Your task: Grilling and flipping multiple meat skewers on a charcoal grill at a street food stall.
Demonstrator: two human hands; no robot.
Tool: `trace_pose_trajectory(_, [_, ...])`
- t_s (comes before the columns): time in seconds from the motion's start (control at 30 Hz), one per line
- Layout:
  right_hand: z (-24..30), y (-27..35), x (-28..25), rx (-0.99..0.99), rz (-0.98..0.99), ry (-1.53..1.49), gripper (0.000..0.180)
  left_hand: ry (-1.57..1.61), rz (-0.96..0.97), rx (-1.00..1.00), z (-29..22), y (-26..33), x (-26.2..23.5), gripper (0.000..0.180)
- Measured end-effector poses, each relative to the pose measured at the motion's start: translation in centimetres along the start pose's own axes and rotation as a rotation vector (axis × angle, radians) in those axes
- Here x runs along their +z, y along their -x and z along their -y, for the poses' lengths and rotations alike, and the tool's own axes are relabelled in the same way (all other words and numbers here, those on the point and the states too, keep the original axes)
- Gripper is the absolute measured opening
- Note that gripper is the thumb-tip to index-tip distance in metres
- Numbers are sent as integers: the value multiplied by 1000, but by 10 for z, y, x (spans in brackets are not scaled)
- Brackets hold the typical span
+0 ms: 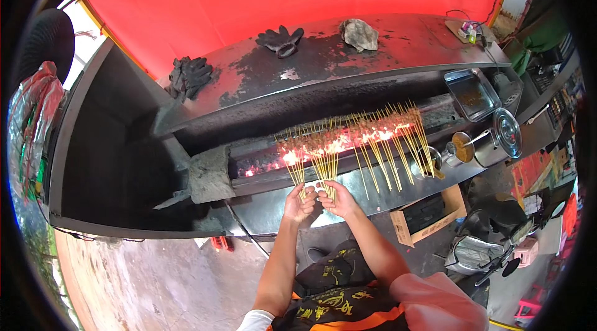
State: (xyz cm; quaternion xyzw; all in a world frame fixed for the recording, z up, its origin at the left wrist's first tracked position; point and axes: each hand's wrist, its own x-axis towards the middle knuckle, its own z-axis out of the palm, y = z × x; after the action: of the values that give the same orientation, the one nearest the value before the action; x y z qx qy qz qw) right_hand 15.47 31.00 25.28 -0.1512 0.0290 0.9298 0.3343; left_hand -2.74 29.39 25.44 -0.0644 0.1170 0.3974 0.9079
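Several thin bamboo skewers of small meat pieces [348, 141] lie side by side across a long metal charcoal grill [261, 172], over glowing coals [292, 158]. My left hand [298, 203] is closed on the near ends of a bundle of skewers at the left of the row. Touching it on the right, my right hand [339, 199] grips the ends of the neighbouring bundle. Both bundles fan out from my hands toward the fire.
A sooty metal hood shelf [398, 45] above the grill carries two black gloves [280, 39], [188, 76] and a grey rag [359, 34]. Right of the skewers stand a metal tray [471, 93], a spice tin [461, 146] and a round lid [507, 132]. A cardboard box [429, 216] sits below.
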Motion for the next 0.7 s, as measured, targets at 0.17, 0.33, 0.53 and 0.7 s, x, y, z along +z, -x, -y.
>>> trace_pose_trajectory(0.17, [-12,1,10,-232,-298,241,26,-43,-36,22,-1,-1,0,30])
trace_pose_trajectory(0.33, [-18,2,5,-521,-486,639,24,-121,-92,105,6,4,11,44])
trace_pose_trajectory(0.53, [-17,6,-1,-683,-609,757,29,-599,-557,553,33,16,18,40])
trace_pose_trajectory(0.7, [-18,6,8,-659,-605,802,29,-649,-686,747,35,12,13,32])
